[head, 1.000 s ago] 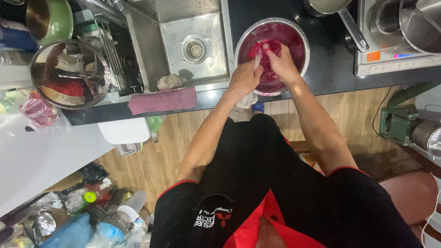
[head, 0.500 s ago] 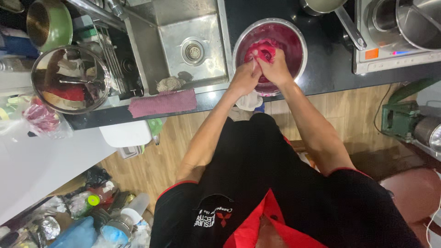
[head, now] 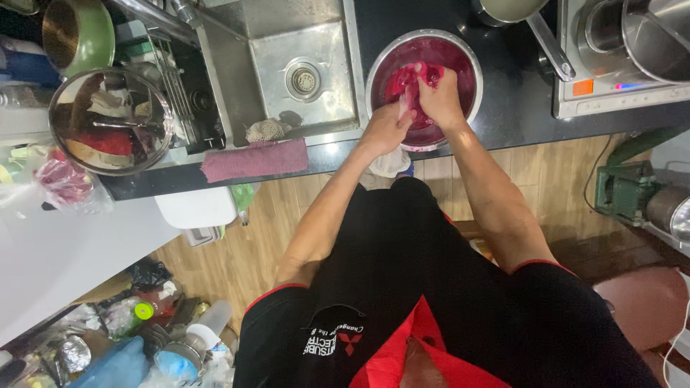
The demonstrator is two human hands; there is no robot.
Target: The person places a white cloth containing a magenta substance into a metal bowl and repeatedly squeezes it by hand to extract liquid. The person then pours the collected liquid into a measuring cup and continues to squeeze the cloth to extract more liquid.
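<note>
Both hands work inside a steel bowl [head: 468, 68] of deep magenta liquid on the black counter [head: 517, 108]. The left hand [head: 387, 128] rests at the bowl's near rim, its fingers curled together around a pale pink strip that runs up from them into the liquid. The right hand [head: 440, 97] sits just beside it, fingers closed on a red-pink lump [head: 411, 77] that shows right at and beyond the fingertips, touching both hands. Whether strip and lump are 1 piece cannot be told.

A white cloth [head: 392, 164] hangs off the counter edge just below the left wrist. Left of the left fingers, near but apart, lies the steel sink [head: 273, 86] with its round drain [head: 304, 80]; a scrubber [head: 267, 131] sits at its near corner and a mauve rag [head: 253, 159] drapes over the edge. Further left is a glass lid [head: 108, 122] above a dish rack, and a green pot [head: 77, 32]. Right of the right fingers, well apart, a pan handle [head: 550, 47] slants toward a cooktop [head: 618, 93].
</note>
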